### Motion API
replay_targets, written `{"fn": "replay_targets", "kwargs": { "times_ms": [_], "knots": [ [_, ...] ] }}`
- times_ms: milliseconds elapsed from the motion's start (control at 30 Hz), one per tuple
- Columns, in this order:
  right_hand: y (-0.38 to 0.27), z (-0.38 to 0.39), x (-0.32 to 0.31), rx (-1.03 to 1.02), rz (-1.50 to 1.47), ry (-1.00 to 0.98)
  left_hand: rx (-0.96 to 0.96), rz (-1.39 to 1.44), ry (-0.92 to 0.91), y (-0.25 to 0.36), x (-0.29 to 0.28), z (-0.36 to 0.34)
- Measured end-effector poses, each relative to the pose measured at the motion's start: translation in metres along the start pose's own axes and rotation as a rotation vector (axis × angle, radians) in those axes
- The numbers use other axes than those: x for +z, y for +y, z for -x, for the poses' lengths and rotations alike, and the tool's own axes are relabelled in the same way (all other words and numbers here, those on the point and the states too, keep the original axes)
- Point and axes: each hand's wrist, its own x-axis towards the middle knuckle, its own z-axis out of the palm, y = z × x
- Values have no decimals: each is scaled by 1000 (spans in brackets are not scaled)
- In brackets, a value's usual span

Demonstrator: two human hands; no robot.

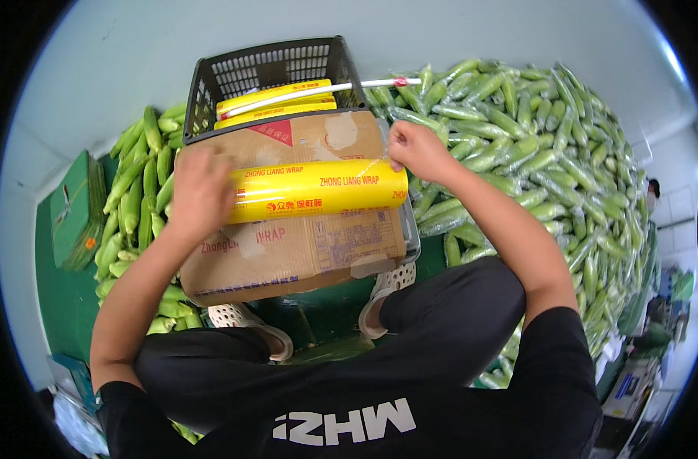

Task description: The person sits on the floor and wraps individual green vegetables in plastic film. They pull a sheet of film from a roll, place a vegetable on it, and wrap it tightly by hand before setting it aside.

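Note:
A bright yellow roll of cling film [318,187] lies crosswise on a flattened-looking brown cardboard box [303,260] in front of me. My left hand [202,187] is at the roll's left end, smeared by motion, so its fingers are hard to read. At the roll's upper right end is my right hand [419,151], its fingers pinched together; what they hold, if anything, is too small to make out.
Behind the box, a black plastic crate [276,65] holds more yellow rolls [276,98] and a white rod [318,93]. Film-wrapped corn cobs [540,145] are heaped on the right. Unwrapped green cobs [138,199] lie at left, beside a green stool-like object [77,206].

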Motion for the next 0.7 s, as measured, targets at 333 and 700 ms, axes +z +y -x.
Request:
{"fn": "replay_targets", "kwargs": {
  "times_ms": [333,700],
  "knots": [
    [-2,-7,7,236,-116,206,15,496,-268,141,73,-117],
    [-7,-15,20,-45,287,-21,-130,820,-171,116,97,-126]
  ]
}}
